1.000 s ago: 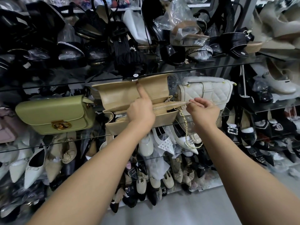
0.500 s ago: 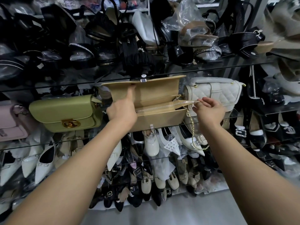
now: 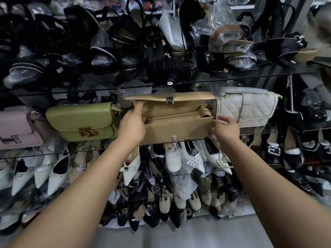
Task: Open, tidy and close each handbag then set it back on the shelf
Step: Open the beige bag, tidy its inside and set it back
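The tan quilted leather handbag (image 3: 179, 127) is being held upright on the glass shelf (image 3: 89, 150), between an olive-green leather handbag with a gold clasp (image 3: 80, 120) and a white quilted handbag (image 3: 250, 108). Its flap (image 3: 188, 96) is being propped open by the raised index finger (image 3: 138, 106) of the left hand (image 3: 132, 125), the other fingers being curled at the bag's left end. The right end is being gripped by the right hand (image 3: 226, 127).

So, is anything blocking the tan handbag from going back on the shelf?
Nothing visible. The left hand and right hand hold the tan handbag at the gap between the green handbag and the white quilted handbag; space behind it is hidden.
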